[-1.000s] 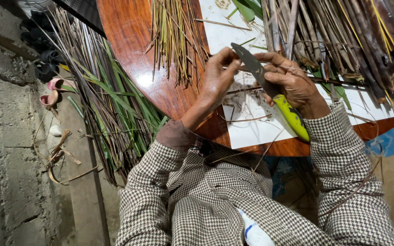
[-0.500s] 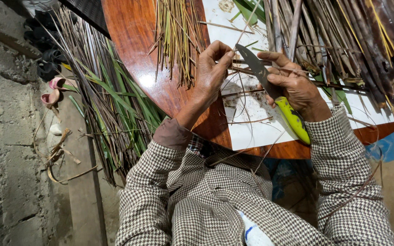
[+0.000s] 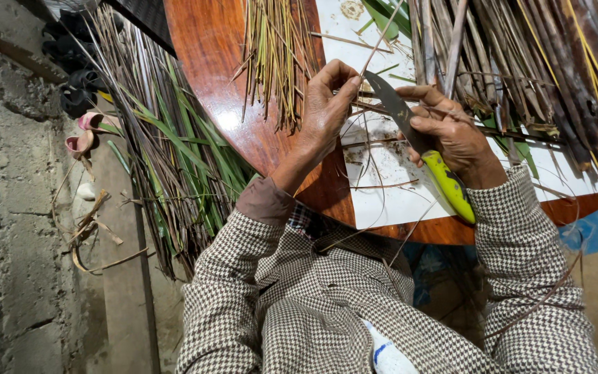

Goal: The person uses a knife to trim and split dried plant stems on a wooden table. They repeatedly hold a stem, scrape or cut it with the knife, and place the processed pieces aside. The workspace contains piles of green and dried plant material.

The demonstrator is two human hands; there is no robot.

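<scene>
My right hand (image 3: pixel 451 135) grips a knife (image 3: pixel 423 149) with a dark blade and a yellow-green handle, blade pointing up and left. My left hand (image 3: pixel 327 107) pinches a thin dry leaf strip (image 3: pixel 382 34) just beside the blade's tip. Both hands work over the white middle of a round wooden table (image 3: pixel 223 90). A bunch of thin stripped sticks (image 3: pixel 278 55) lies on the table left of my left hand. Both sleeves are checked.
A thick pile of dark dried palm fronds (image 3: pixel 534 62) covers the table's far right. Long green and brown leaves (image 3: pixel 167 159) are heaped on the floor at the left, beside a grey block wall (image 3: pixel 8 208). Sandals (image 3: pixel 77 90) lie near the wall.
Both hands have shifted slightly along the strip; the left hand's fingers have closed nearer the blade tip. The knife stays in the right hand.
</scene>
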